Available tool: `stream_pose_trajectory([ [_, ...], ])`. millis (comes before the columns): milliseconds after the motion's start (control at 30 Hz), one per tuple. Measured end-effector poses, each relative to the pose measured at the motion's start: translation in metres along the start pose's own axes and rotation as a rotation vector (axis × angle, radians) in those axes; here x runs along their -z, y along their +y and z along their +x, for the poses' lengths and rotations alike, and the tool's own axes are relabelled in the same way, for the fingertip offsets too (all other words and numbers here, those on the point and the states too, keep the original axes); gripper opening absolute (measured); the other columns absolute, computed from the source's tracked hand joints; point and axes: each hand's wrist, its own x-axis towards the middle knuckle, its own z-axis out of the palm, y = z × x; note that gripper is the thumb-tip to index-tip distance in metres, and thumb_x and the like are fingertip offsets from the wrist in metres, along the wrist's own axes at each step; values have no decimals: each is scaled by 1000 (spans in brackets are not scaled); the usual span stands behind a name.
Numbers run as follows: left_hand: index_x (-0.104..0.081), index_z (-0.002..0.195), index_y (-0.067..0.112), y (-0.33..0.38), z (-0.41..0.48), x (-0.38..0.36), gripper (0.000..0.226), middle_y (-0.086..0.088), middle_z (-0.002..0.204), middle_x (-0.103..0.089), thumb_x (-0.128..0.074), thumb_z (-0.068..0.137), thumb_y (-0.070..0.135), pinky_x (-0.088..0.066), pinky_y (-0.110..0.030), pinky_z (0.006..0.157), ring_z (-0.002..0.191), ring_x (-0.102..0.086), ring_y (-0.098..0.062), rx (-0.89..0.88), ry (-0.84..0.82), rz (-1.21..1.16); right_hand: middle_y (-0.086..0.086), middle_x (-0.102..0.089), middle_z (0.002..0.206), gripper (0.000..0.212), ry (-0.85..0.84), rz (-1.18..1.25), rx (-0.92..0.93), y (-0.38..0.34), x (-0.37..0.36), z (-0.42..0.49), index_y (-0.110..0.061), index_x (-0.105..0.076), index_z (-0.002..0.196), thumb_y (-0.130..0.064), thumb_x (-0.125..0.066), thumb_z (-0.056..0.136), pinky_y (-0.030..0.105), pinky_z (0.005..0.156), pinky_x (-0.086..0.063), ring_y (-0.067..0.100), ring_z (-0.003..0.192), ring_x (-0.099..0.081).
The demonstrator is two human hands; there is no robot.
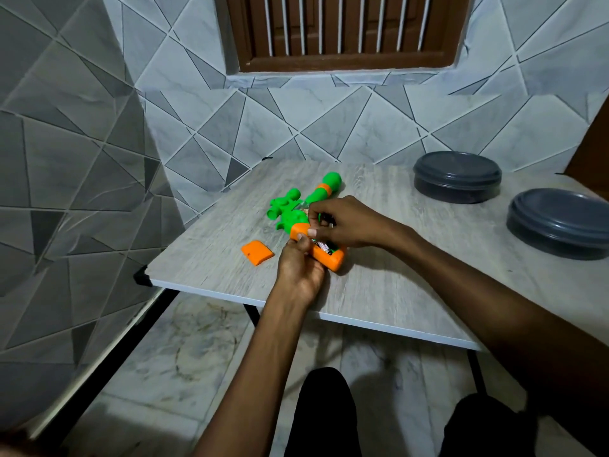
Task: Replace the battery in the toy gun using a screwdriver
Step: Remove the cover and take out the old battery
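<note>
While left hand (301, 272) grips orange grip of green-and-orange plastic toy gun (304, 211), right hand (346, 224) fingers pinch at open battery compartment; loose orange plastic cover (257, 253) just left of gun.

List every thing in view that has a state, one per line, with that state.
toy gun: lying on the table, battery compartment open, batteries showing
orange cover: off, lying beside the gun
left hand: holding the gun's orange grip
right hand: fingers at the open compartment
two grey containers: lids on
window shutters: closed
</note>
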Motion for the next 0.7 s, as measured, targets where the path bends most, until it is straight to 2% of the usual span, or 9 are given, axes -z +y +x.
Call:
stream_pose_trajectory([
  [67,-52,126,-3,0,-2,-1,31,-21,112,-67,-34,104,8,-57,-45,79,98,-64,-29,13,6,2,7,-69,77,16,0,11,-23,-1,2,0,-15,-65,82,-25,-76,78,12,56,-36,14,69,-58],
  [133,-53,122,-4,0,-2,-3,30,-19,93,-73,-32,104,9,-55,-45,82,94,-65,-28,18,20,-4,5,-71,74,15,23,40,-58,-1,4,0,-16,-66,76,-21,-80,72,11,56,-38,14,69,-63],
  [167,-52,124,-5,0,-2,-3,31,-20,92,-73,-32,105,10,-50,-44,87,94,-65,-29,18,24,-1,4,-71,74,15,31,60,-82,-1,4,1,-16,-67,76,-20,-81,71,13,57,-41,14,70,-65],
  [267,-45,134,-2,0,0,-3,35,-23,108,-66,-32,105,13,-42,-49,101,100,-64,-32,29,46,-6,4,-72,74,14,119,172,-166,1,6,-1,-13,-73,81,-17,-82,71,16,59,-44,11,67,-64],
  [333,-43,138,-1,0,4,0,37,-23,114,-61,-36,104,13,-35,-53,109,101,-61,-32,26,96,-6,1,-71,70,11,284,265,-232,9,12,-3,-13,-76,79,-19,-81,71,15,60,-44,6,63,-62],
  [433,-44,137,2,0,9,4,36,-20,115,-61,-40,103,12,-32,-55,112,98,-60,-30,24,130,-7,-2,-70,66,6,472,348,-355,34,28,-14,-13,-78,77,-18,-80,73,16,62,-45,3,62,-62],
  [533,-48,127,5,-2,6,1,26,-19,104,-61,-38,104,12,-32,-55,112,92,-60,-29,17,112,-4,-3,-72,71,3,456,236,-445,67,43,-29,-16,-76,77,-19,-77,78,21,67,-48,7,68,-65],
  [633,-53,110,4,-3,4,-2,19,-19,101,-61,-37,104,12,-32,-54,111,89,-60,-29,19,99,0,-2,-70,77,10,371,59,-532,98,48,-40,-10,-77,82,-15,-69,83,20,66,-40,2,61,-57],
  [700,-54,103,5,-3,5,0,17,-19,102,-62,-38,103,12,-32,-54,111,91,-60,-29,24,98,1,2,-73,79,12,325,16,-573,116,47,-45,-8,-78,83,-14,-67,83,19,67,-40,5,62,-59],
])
